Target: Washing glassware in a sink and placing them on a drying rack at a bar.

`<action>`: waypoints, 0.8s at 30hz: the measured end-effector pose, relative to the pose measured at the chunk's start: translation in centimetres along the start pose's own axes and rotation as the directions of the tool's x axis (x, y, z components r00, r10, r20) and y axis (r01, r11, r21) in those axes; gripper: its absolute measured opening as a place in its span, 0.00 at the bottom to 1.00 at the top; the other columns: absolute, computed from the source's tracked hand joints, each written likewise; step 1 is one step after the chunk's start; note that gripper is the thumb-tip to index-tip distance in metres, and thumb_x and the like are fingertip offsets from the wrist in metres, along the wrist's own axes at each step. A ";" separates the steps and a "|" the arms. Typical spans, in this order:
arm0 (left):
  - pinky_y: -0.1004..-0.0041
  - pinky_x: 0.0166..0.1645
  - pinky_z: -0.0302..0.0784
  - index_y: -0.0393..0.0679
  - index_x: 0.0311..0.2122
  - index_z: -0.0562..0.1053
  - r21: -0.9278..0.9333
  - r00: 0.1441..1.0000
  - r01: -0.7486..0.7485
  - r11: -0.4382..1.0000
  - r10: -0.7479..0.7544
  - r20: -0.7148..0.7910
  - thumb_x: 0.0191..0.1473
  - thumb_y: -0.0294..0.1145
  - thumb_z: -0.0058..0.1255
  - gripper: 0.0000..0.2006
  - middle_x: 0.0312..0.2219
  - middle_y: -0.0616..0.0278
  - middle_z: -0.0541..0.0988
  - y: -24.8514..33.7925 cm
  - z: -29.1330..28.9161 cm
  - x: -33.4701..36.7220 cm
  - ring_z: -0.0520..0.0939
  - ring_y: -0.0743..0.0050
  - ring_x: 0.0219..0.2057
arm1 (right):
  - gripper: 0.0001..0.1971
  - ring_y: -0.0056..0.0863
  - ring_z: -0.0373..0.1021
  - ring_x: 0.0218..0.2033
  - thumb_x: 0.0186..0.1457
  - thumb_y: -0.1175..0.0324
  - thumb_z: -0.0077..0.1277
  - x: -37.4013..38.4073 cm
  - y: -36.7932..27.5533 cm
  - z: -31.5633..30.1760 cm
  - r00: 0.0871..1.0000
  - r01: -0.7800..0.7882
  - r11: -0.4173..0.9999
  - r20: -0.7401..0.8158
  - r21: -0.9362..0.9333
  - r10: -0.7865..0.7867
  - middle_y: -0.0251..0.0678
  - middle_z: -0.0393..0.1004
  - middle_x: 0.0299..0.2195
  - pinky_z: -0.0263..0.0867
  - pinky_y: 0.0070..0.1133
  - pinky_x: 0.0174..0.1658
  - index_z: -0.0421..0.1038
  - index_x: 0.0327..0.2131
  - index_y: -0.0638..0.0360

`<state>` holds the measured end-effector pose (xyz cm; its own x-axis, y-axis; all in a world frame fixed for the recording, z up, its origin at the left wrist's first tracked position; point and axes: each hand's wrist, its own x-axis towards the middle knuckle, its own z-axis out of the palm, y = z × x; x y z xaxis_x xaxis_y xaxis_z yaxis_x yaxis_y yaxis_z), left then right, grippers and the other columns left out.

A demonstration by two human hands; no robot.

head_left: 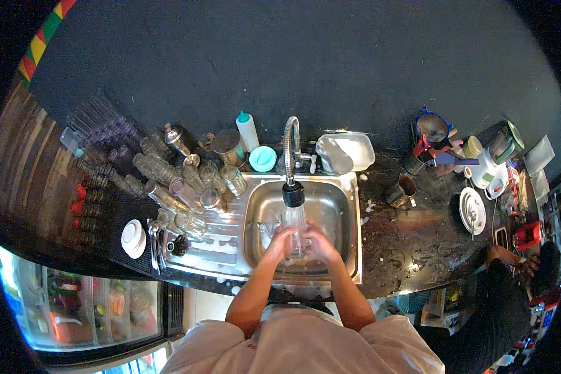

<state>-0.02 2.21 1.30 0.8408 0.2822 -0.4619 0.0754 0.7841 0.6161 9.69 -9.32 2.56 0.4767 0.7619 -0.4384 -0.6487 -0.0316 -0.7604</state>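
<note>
Both my hands are over the steel sink (250, 215), right below the black spray head (293, 195) of a spring-necked tap. What looks like a tall clear glass (295, 219) stands between them in the running water. My left hand (283, 241) is closed around its near left side. On the other side my right hand (320, 242) is close against it, its fingers smeared by motion. Deeper in the basin, left of the glass, lies a shiny metal utensil (265, 234), partly blurred by the wet steel.
Several clear glasses (210, 198) crowd the drainboard (221, 240). White saucers (133, 238) lie further left. Behind the sink are a squeeze bottle (247, 132) and a white tub (357, 149). A metal pitcher (402, 190) stands on the wet counter right. Another person (480, 318) is at far right.
</note>
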 end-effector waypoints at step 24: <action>0.74 0.41 0.68 0.39 0.43 0.66 0.581 0.801 -0.581 0.570 0.529 0.281 0.29 0.29 0.63 0.30 0.34 0.65 0.73 4.6 3.9 -2.2 0.73 0.77 0.36 | 0.27 0.20 0.67 0.30 0.27 0.80 0.55 0.6 -1.1 1.3 0.869 0.472 0.824 0.320 -0.314 -0.376 0.32 0.70 0.30 0.65 0.19 0.32 0.63 0.39 0.64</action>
<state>0.57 3.04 7.57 0.8640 0.4850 0.1352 -0.1335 -0.0382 0.9903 9.94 -7.99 3.71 0.4687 0.8814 0.0583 -0.1229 0.1304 -0.9838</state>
